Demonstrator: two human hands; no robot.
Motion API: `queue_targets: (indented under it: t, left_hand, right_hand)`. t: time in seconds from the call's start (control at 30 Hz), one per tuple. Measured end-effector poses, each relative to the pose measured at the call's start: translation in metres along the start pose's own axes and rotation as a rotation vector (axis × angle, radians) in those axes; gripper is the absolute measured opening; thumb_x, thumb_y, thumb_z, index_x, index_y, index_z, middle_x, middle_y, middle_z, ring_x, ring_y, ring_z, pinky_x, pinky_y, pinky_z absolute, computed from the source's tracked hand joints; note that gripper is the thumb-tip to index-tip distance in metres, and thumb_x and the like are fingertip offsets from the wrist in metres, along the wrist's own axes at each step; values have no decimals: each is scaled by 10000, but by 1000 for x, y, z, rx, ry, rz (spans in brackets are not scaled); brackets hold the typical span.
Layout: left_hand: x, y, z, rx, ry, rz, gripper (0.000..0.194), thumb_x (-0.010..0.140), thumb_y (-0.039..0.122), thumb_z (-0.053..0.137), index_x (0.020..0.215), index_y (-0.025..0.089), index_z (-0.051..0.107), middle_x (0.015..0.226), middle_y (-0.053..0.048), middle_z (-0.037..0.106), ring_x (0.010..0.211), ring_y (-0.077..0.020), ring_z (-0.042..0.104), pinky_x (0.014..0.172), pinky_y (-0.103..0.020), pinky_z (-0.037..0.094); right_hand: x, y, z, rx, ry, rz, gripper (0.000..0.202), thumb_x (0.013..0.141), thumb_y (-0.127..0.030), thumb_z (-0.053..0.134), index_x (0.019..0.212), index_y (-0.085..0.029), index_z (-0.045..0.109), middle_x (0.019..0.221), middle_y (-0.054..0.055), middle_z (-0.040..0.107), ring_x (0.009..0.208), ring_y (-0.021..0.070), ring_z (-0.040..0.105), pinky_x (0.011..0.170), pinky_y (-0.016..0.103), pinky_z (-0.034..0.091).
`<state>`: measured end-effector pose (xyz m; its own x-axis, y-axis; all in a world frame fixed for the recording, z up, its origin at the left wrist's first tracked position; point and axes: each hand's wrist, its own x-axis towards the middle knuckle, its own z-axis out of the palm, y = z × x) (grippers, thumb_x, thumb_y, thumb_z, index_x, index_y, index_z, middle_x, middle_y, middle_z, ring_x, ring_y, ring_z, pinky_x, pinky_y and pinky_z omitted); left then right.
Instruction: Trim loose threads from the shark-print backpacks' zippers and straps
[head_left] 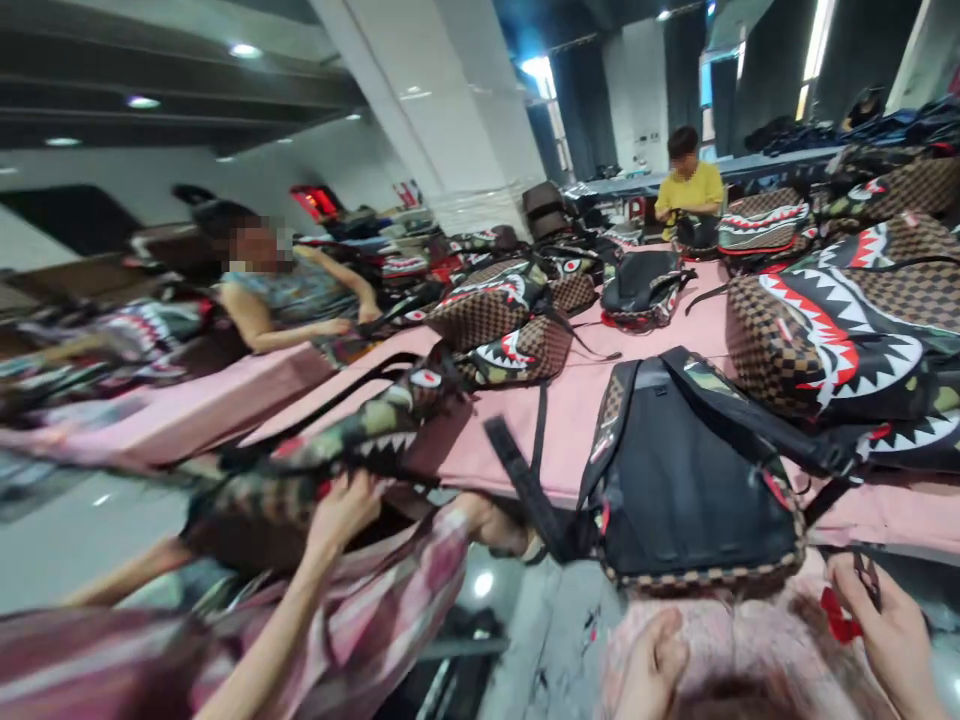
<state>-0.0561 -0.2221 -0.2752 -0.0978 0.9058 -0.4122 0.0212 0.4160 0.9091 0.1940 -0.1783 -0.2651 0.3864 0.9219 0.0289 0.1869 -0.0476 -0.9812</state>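
Note:
A backpack (pixel 690 470) lies on the pink table edge in front of me, its black padded back and straps facing up and a brown checked border along its bottom. Just below it, over my lap, my left hand (pixel 664 655) is closed with the thumb up; no object shows in it. To the right, my right hand (pixel 889 620) is closed around what looks like small dark thread snips (pixel 868 580). A red piece (pixel 838 615) sticks out beside its fingers; whether it belongs to the snips I cannot tell. Neither hand touches the backpack.
Shark-mouth checked backpacks (pixel 840 330) are piled at the right, with more (pixel 517 345) along the pink table (pixel 495 430). Close on my left, a co-worker's hand (pixel 349 515) handles a camouflage bag (pixel 360 425). Other people sit farther back, near a white pillar (pixel 450 110).

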Motion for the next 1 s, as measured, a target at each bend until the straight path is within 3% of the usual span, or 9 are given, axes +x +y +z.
queue_targets:
  t: [0.1, 0.2, 0.33, 0.37, 0.47, 0.57, 0.67, 0.87, 1.0]
  left_hand:
    - [-2, 3, -24, -52, -43, 55, 468, 570, 518, 688, 870, 160, 661, 877, -118, 686, 877, -266, 629, 767, -379, 494]
    - [-2, 17, -68, -137, -76, 79, 393, 656, 491, 636, 792, 124, 667, 724, -99, 683, 624, -187, 627, 605, -299, 492]
    - [23, 27, -125, -390, 474, 230, 348, 715, 506, 569, 749, 165, 628, 633, 0, 630, 560, -98, 554, 578, -212, 439]
    - [35, 28, -134, -420, 540, 227, 342, 696, 507, 588, 776, 177, 628, 684, 5, 641, 612, -95, 561, 619, -206, 438]
    - [70, 28, -150, -424, 423, 114, 369, 595, 433, 705, 840, 162, 653, 829, -52, 672, 721, -131, 594, 693, -251, 447]
    - [90, 30, -150, -404, 196, -4, 409, 499, 314, 784, 834, 103, 680, 835, -134, 679, 708, -202, 621, 683, -337, 462]
    - [90, 38, -142, -421, 84, 11, 484, 466, 298, 798, 893, 106, 675, 904, -139, 675, 781, -229, 624, 741, -357, 457]
    - [52, 61, -95, -230, 154, 357, 592, 506, 232, 780, 1065, 167, 595, 1041, -86, 644, 990, -233, 562, 893, -331, 405]
    - [31, 67, -64, -168, 171, 364, 523, 609, 260, 720, 1098, 162, 564, 1063, -91, 629, 986, -221, 568, 892, -327, 415]
  right_hand:
    - [-7, -10, 18, -117, -149, -116, 304, 698, -471, 609, 768, -176, 635, 723, 30, 641, 653, 174, 596, 600, 217, 486]
    - [-15, -23, 37, -225, -312, -282, 274, 731, -449, 567, 766, -186, 633, 741, 33, 658, 668, 182, 613, 610, 220, 486]
    - [-20, -46, 61, -375, -427, -341, 251, 770, -425, 527, 890, -211, 576, 741, 10, 649, 630, 160, 609, 569, 204, 476]
    - [-20, -50, 66, -394, -450, -343, 249, 778, -418, 518, 919, -216, 557, 753, 7, 647, 632, 156, 608, 568, 201, 475]
    - [-20, -58, 76, -397, -517, -361, 242, 803, -411, 477, 937, -218, 534, 761, 2, 639, 637, 148, 604, 572, 196, 473]
    - [-20, -61, 83, -391, -549, -359, 245, 815, -413, 461, 922, -206, 536, 748, 0, 624, 652, 146, 599, 584, 196, 469]
    - [-20, -63, 87, -361, -554, -349, 250, 827, -406, 450, 947, -202, 532, 792, 11, 625, 728, 154, 604, 627, 203, 473]
    - [-18, -70, 99, -232, -548, -317, 238, 850, -365, 438, 998, -193, 512, 848, 33, 616, 773, 153, 591, 652, 214, 473]
    - [-9, -76, 114, -139, -586, -310, 202, 827, -357, 497, 938, -191, 524, 713, 6, 605, 618, 127, 572, 548, 200, 461]
